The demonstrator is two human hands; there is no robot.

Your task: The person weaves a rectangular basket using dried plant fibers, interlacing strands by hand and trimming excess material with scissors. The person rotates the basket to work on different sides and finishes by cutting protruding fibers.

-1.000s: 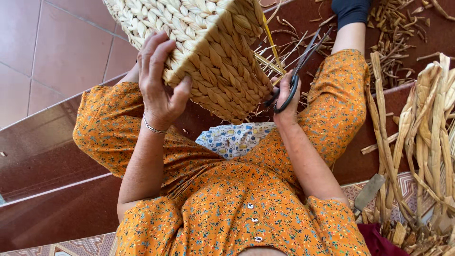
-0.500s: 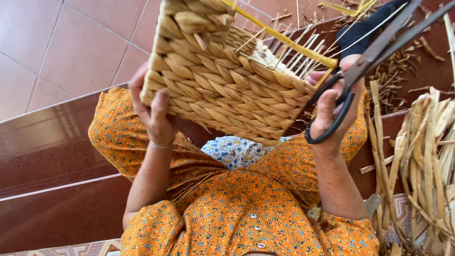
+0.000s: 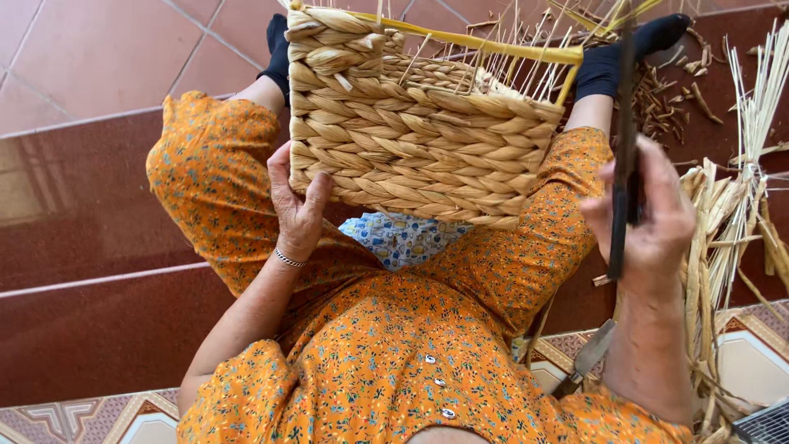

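At the upper centre of the frame, the woven basket (image 3: 419, 140), likely light and stiff, sits on the knees, the left hand (image 3: 300, 201) clasping its lower-left corner while the right hand (image 3: 653, 218) at right grips closed dark scissors (image 3: 623, 156).

We sit on a floor of reddish-brown tiles (image 3: 99, 205) with patterned tiles at its near edge. On it, at our right, lie a heap of pale straw strips (image 3: 731, 238), scattered brown trimmings (image 3: 670, 94) and a knife (image 3: 588, 355).
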